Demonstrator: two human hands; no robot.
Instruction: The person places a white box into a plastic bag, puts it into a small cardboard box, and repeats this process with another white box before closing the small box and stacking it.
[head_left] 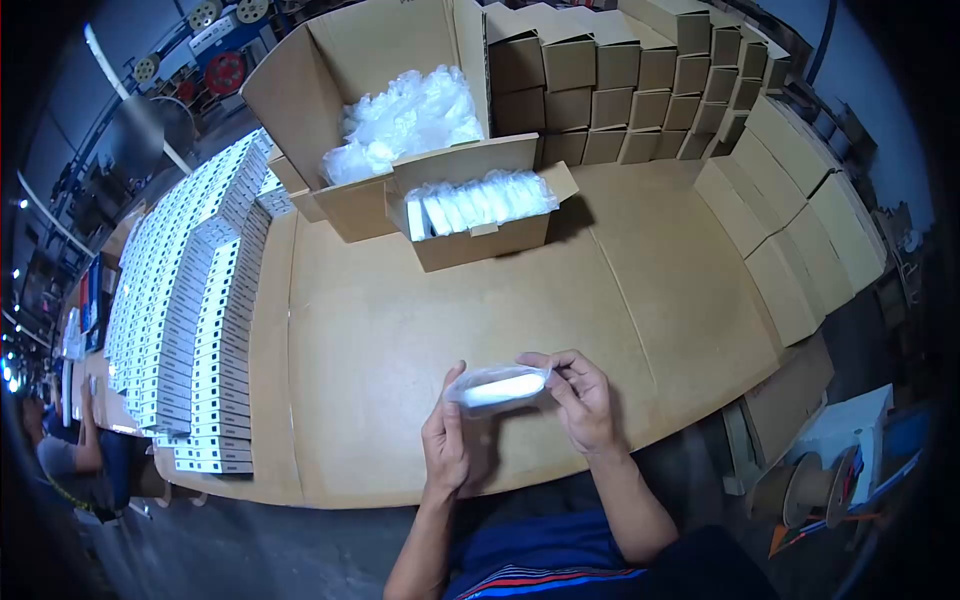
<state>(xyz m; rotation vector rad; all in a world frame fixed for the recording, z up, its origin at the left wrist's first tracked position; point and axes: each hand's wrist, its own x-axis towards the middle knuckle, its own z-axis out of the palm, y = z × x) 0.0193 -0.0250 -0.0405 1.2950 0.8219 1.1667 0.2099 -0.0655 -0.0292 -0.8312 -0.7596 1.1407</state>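
Between my two hands, above the front of the table, is a white item in a clear plastic bag [500,388]. My left hand [446,436] grips the bag's left end, thumb in front. At the right end, my right hand [582,402] pinches the bag's edge between thumb and fingers. What the white item inside is, I cannot make out. Farther back stands an open small cardboard box [478,249], holding a row of similar bagged white items [485,203].
Behind it, a large open carton [365,215] holds a heap of clear plastic bags [410,120]. White boxes [180,300] are stacked on the left. Brown cartons [620,90] line the back, with more cartons [800,220] at right. Another person [85,450] sits at far left.
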